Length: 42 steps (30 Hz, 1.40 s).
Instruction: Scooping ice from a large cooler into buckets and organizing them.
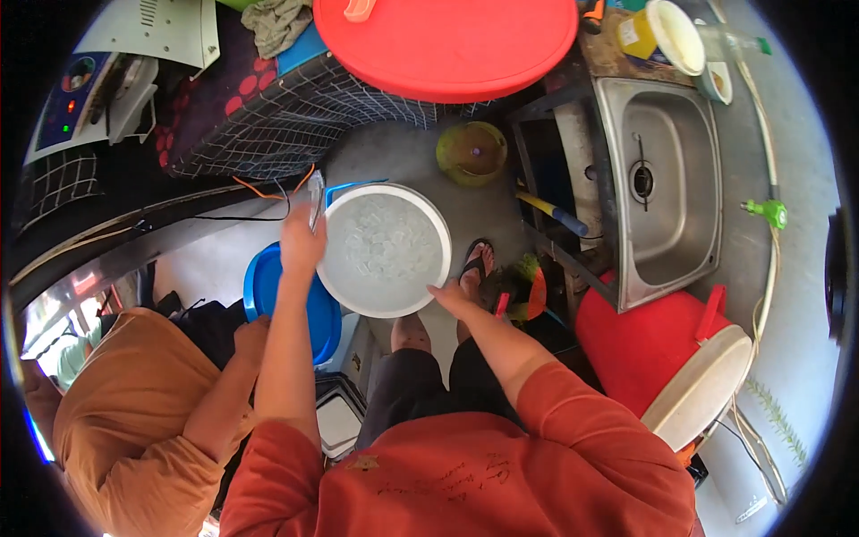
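In front of me is a round white tub (446, 237) full of clear ice cubes (386, 240). My right hand (450, 301) grips the tub's near right rim, thumb on the edge. My left hand (302, 243), slightly blurred, is raised beside the left rim. Its fingers are closed around a clear, shiny plastic-looking piece (316, 192) whose exact kind I cannot make out. A blue tub (325, 327) sits below and left of my left forearm.
A person in an orange shirt (148, 412) is close on my left, one hand by the blue tub. Ahead are a red round tabletop (447, 54) and a yellowish bucket (472, 153). A steel sink (667, 251) and a red cooler (640, 331) are on the right.
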Each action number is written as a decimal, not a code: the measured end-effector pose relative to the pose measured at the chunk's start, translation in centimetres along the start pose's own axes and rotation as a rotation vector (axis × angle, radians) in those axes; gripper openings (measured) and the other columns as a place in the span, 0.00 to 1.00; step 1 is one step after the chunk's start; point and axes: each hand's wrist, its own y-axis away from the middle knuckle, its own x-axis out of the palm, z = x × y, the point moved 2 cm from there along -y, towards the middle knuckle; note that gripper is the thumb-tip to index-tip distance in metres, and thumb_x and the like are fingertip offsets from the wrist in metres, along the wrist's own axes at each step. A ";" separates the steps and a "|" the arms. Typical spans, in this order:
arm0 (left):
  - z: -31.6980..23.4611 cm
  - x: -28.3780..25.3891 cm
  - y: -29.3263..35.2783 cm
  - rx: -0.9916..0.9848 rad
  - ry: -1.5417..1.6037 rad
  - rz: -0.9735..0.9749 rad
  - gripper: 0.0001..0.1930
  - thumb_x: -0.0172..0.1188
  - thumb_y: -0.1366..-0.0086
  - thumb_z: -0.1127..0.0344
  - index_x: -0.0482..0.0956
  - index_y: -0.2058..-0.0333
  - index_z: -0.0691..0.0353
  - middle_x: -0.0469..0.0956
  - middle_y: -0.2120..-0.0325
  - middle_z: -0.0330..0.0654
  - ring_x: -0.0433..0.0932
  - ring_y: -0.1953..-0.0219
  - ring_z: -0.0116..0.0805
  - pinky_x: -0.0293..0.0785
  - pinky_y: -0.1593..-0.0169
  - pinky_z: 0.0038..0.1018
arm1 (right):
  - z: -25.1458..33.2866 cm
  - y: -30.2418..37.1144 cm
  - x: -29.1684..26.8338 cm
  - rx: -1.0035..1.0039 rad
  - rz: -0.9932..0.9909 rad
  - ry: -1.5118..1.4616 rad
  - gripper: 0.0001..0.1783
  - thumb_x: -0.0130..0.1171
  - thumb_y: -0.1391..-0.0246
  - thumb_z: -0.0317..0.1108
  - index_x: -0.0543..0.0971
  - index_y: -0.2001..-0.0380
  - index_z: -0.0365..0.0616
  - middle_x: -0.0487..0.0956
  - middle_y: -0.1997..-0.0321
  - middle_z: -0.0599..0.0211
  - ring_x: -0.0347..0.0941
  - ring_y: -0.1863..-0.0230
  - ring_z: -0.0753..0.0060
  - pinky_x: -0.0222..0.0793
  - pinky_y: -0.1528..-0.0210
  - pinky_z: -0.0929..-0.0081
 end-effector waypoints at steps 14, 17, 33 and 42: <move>13.0 16.1 7.4 0.793 -0.803 0.911 0.10 0.57 0.41 0.66 0.84 0.62 0.48 0.80 0.59 0.39 0.72 0.46 0.40 0.61 0.39 0.41 | -2.9 -7.8 -4.5 -0.053 -0.185 0.214 0.24 0.62 0.52 0.43 0.81 0.65 0.26 0.81 0.64 0.36 0.79 0.60 0.37 0.75 0.53 0.52; 11.8 18.3 9.0 0.936 -0.640 0.778 0.07 0.56 0.41 0.65 0.83 0.68 0.50 0.79 0.67 0.36 0.74 0.54 0.36 0.66 0.49 0.38 | -0.4 -10.2 -10.1 -0.099 -0.095 0.230 0.18 0.62 0.53 0.38 0.82 0.70 0.29 0.81 0.65 0.37 0.80 0.60 0.38 0.77 0.54 0.52; 1.1 30.2 15.3 0.545 -0.305 0.552 0.11 0.58 0.46 0.68 0.77 0.63 0.64 0.79 0.68 0.45 0.80 0.67 0.44 0.76 0.63 0.39 | 12.9 -17.1 -17.3 -0.399 -0.237 0.395 0.23 0.50 0.47 0.28 0.71 0.46 0.35 0.81 0.55 0.42 0.78 0.50 0.44 0.72 0.47 0.57; -2.5 26.6 12.1 0.349 -0.237 0.636 0.17 0.68 0.49 0.62 0.77 0.62 0.63 0.81 0.68 0.50 0.82 0.67 0.52 0.78 0.61 0.44 | -5.0 -18.7 -12.4 -0.092 -0.324 -1.401 0.31 0.55 0.40 0.52 0.71 0.40 0.44 0.82 0.53 0.63 0.78 0.55 0.73 0.73 0.50 0.68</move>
